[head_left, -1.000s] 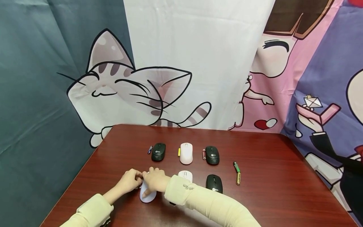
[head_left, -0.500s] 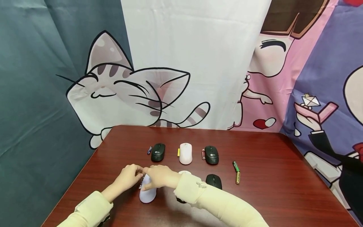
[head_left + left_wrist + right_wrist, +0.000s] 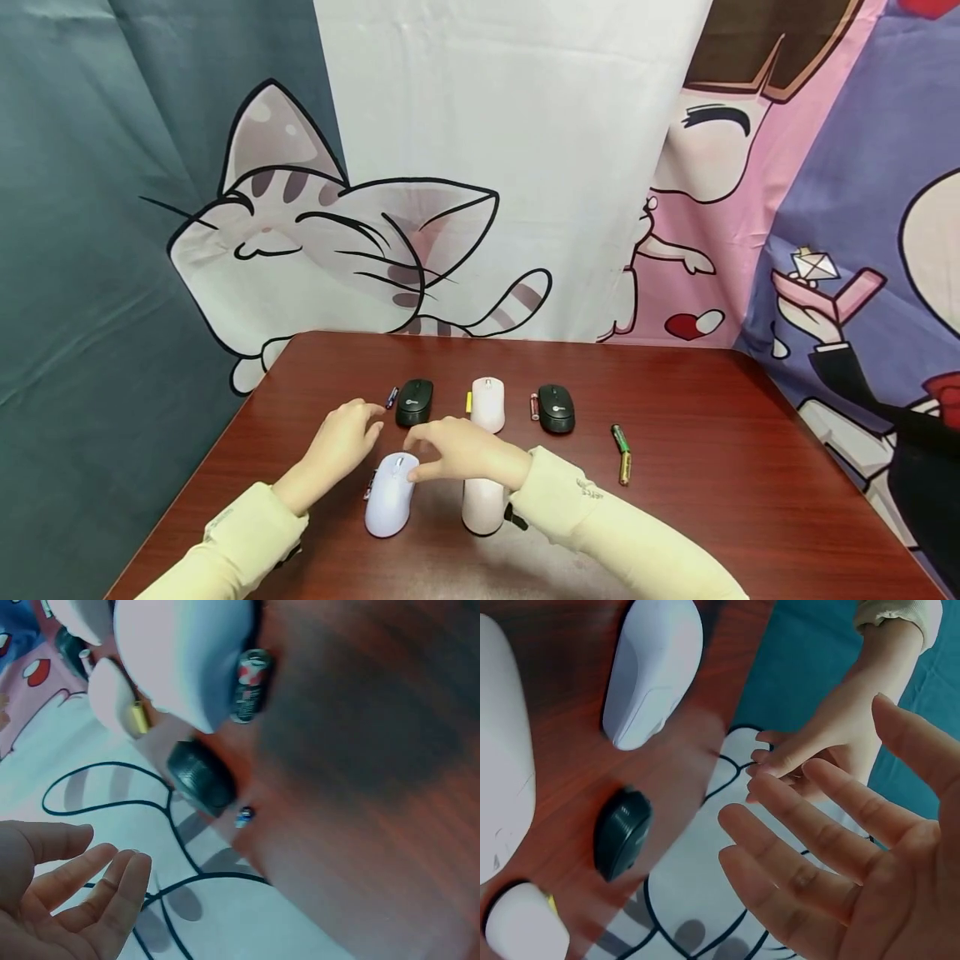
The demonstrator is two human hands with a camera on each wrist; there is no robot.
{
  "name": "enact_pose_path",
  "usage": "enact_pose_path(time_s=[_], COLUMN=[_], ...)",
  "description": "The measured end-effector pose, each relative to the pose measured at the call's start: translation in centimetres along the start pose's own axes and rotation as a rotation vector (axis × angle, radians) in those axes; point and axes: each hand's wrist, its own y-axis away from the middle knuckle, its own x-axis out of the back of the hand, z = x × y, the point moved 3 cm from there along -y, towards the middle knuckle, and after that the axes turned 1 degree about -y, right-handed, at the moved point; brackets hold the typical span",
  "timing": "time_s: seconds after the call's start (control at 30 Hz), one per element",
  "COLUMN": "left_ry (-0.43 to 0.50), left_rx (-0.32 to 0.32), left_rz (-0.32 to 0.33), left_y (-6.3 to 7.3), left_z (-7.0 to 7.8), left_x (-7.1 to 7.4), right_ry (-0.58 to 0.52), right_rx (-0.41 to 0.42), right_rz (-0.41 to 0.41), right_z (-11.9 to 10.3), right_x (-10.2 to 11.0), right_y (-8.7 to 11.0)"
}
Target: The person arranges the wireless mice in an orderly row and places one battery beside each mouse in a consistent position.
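Observation:
A lavender computer mouse [image 3: 388, 500] lies on the table in front of me, with a dark, red-patterned battery [image 3: 251, 686] along its left side. My left hand [image 3: 337, 442] hovers beyond and left of this mouse, fingers loosely extended and holding nothing. To the mouse's right, my right hand [image 3: 474, 450] is raised with fingers spread and nothing in it; its thumb tip overlaps the mouse's edge in the head view. In the right wrist view its palm and fingers show bare. Below the right hand a white mouse [image 3: 483, 510] is partly hidden.
Along the back stand a black mouse [image 3: 415, 403] by a blue battery [image 3: 392, 398], a white mouse [image 3: 488, 400] by a yellow battery [image 3: 468, 402], and another black mouse [image 3: 557, 408] by a red battery [image 3: 535, 407]. Green [image 3: 618, 437] and gold [image 3: 625, 468] batteries lie right.
Both hands have come up off the lavender mouse and parted, the right hand moving to the right. The lavender mouse stays in place with the battery beside it. The front black mouse is now hidden.

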Motion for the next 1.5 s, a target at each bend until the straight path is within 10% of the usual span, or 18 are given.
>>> enact_pose_path(time_s=[0.57,1.5], left_ry=[0.1,0.253], left_rx=[-0.159,-0.345], left_rz=[0.029,-0.065], left_y=[-2.8,-4.8], left_z=[6.5,18.8], left_x=[-1.8,-8.5], right_ry=[-0.045,-0.154], right_rx=[0.022,-0.348], right_rz=[0.072,0.487], right_z=[5.9,19.4], right_x=[2.8,5.1], right_y=[4.9,13.9])
